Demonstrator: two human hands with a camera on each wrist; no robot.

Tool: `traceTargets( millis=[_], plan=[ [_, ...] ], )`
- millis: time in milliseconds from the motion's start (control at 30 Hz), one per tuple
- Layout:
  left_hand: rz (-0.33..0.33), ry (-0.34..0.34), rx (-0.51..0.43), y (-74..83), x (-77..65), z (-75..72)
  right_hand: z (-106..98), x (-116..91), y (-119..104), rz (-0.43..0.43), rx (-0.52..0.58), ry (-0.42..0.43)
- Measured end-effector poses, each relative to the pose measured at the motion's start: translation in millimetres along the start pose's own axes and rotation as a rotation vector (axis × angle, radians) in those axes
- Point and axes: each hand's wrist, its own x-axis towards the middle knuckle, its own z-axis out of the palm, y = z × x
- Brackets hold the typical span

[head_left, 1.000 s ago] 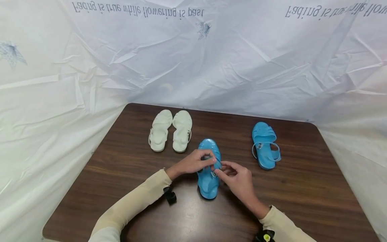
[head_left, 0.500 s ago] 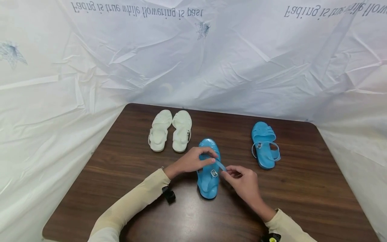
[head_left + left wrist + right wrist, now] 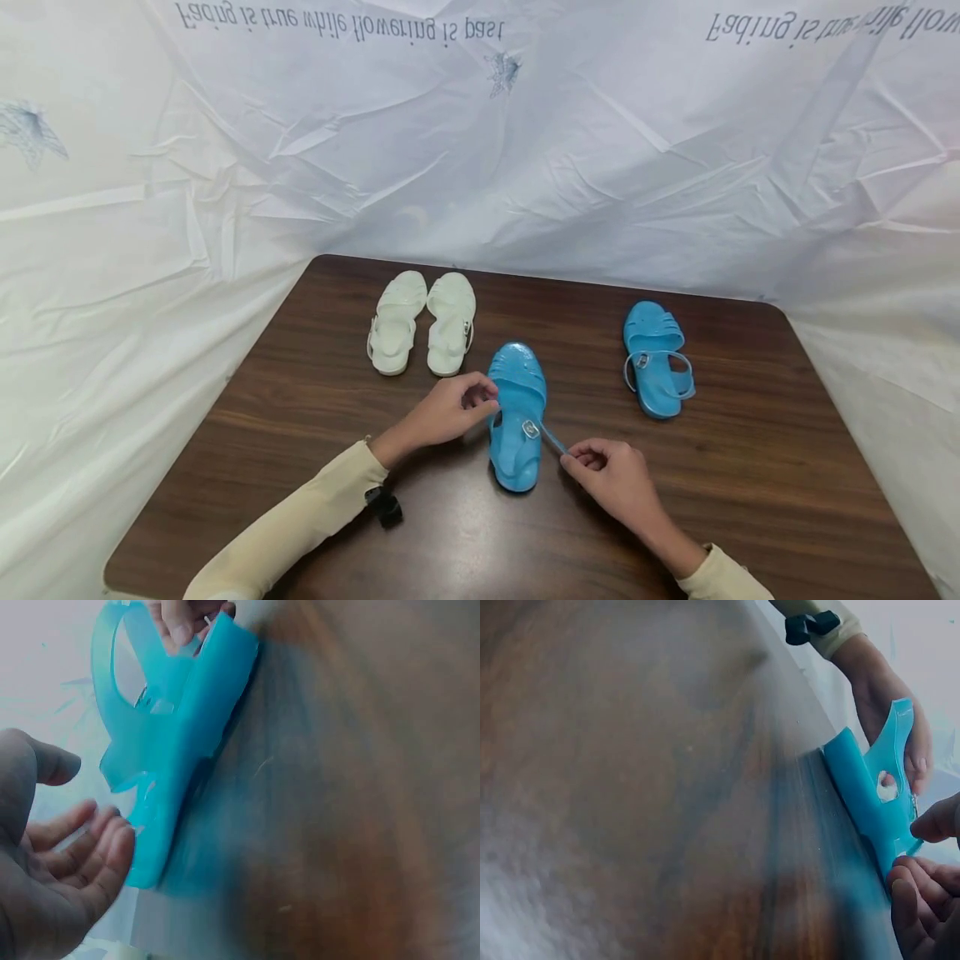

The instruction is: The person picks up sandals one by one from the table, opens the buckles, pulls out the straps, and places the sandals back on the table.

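In the middle of the head view a blue sandal (image 3: 517,375) lies flat on the brown table, toe pointing away. Its thin strap (image 3: 553,439) stretches out to the right, the end pinched by my right hand (image 3: 611,479). A silver buckle (image 3: 531,429) sits on the sandal's right side. My left hand (image 3: 453,408) is at the sandal's left edge, holding nothing. The left wrist view shows that hand's thumb and fingers spread apart beside the blue sandal (image 3: 195,712). In the right wrist view, thumb and fingertips of the right hand (image 3: 930,892) meet at the sandal's side.
A second blue sandal (image 3: 656,367) lies at the right, its strap looped across. Two white sandals (image 3: 452,325) stand side by side at the back left. White printed sheeting (image 3: 480,167) hangs behind and beside the dark wooden table (image 3: 750,467).
My left hand has left the strap and drawn back to the left. My right hand has moved right and toward me, pulling the strap outward from the buckle. The other sandals stay put.
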Motion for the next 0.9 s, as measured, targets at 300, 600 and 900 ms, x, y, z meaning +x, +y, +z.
traceTargets(
  millis=[300, 600, 900],
  plan=[
    [-0.208, -0.025, -0.009, 5.8, -18.9, 9.2, -13, 17, -4, -0.046, -0.141, -0.038],
    [-0.22, -0.056, -0.022, 7.4, -21.5, 20.8, 3, 30, -20, -0.025, -0.107, -0.096],
    [-0.191, -0.05, -0.094, 9.3, -22.1, 28.0, 21, 36, -29, -0.012, -0.135, -0.142]
  ],
)
